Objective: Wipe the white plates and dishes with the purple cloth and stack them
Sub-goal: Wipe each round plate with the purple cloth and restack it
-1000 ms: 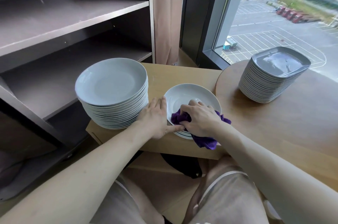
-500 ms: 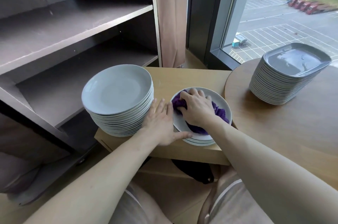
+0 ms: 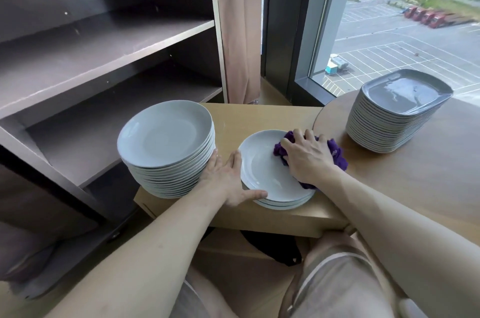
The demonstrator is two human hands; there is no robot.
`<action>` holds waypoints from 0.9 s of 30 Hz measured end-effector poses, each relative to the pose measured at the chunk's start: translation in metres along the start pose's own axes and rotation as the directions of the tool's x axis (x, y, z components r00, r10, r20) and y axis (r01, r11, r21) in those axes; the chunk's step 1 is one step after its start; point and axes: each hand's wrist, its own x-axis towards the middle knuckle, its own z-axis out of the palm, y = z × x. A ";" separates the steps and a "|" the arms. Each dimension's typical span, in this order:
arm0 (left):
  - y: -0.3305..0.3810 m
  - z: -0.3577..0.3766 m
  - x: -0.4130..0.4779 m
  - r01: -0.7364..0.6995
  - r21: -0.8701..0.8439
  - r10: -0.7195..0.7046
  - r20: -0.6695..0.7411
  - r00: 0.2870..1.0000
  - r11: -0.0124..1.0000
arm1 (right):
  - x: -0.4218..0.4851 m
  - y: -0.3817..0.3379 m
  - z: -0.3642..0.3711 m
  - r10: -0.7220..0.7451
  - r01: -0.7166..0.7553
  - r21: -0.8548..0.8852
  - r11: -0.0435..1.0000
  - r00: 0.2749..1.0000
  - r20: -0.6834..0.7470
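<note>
A short stack of round white plates [image 3: 262, 174] sits near the front edge of a low wooden cabinet top [image 3: 259, 117]. My right hand [image 3: 306, 158] presses the bunched purple cloth [image 3: 337, 155] onto the right side of the top plate, fingers curled over it. Flat against the left rim of that short stack lies my left hand [image 3: 228, 180], its thumb on the front rim. To the left stands a tall stack of round white plates [image 3: 166, 148]. A tall stack of squarish white dishes [image 3: 397, 112] stands on the round table at the right.
A dark open shelf unit [image 3: 104, 63] fills the left side. A round wooden table [image 3: 415, 174] abuts the cabinet on the right. Behind are a beige curtain [image 3: 239, 32] and a window. My knees are below the cabinet edge.
My right hand has swept the purple cloth from the near part of the plate across to its far right side. The left hand has stayed on the left rim.
</note>
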 end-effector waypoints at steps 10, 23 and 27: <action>0.001 0.001 -0.003 0.005 0.012 -0.005 -0.012 1.000 1.000 | -0.043 -0.015 -0.008 -0.114 0.082 0.277 0.957 0.989 0.100; -0.001 0.001 0.001 -0.034 0.030 0.035 -0.020 0.999 0.999 | -0.024 -0.048 -0.016 -0.171 0.095 0.521 0.848 0.980 0.099; -0.001 0.004 0.003 -0.037 0.020 0.038 -0.039 0.999 0.999 | -0.011 -0.053 -0.006 -0.159 0.133 0.490 0.862 0.987 0.012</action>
